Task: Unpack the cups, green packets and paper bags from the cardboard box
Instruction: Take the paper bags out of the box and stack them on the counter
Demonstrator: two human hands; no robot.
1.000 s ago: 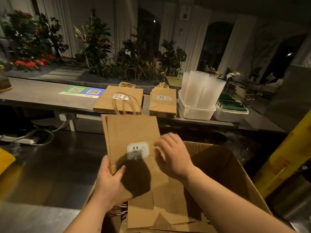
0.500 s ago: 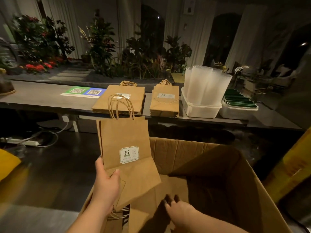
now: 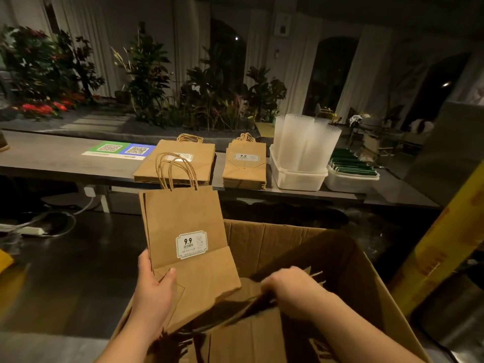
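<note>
My left hand grips a small stack of flat brown paper bags upright by their lower edge, above the left rim of the open cardboard box. My right hand is inside the box, fingers curled round another flat paper bag that tilts up from the pile. On the counter behind lie two stacks of paper bags, a white tub of clear cups and a white tub of green packets.
A QR-code sheet lies on the counter's left part. Plants line the ledge behind. Cables and a power strip sit on the dark lower surface at left. A yellow post slants at right.
My right hand left the held bags, dropped into the box and now lifts another bag there. My left hand kept the stack upright, shifting slightly.
</note>
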